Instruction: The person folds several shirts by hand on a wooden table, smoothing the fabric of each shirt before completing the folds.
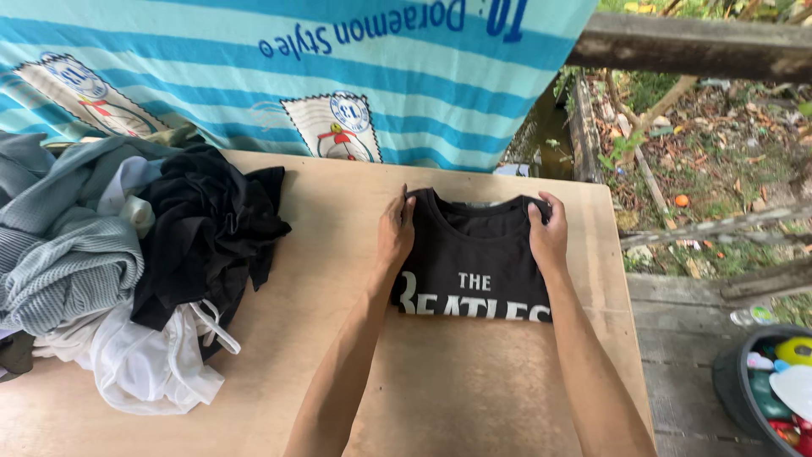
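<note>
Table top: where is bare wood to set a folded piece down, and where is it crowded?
Bare table wood shows in front of the folded black shirt, between the forearms, and in a strip between the left hand and the clothes pile. The left side is crowded. The right hand sits close to the table's right edge.

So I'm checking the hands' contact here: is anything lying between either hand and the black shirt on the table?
Nothing visible does. The left hand and right hand both rest directly on the folded shirt at its collar corners. The clothes pile sits apart on the left side of the table.
</note>
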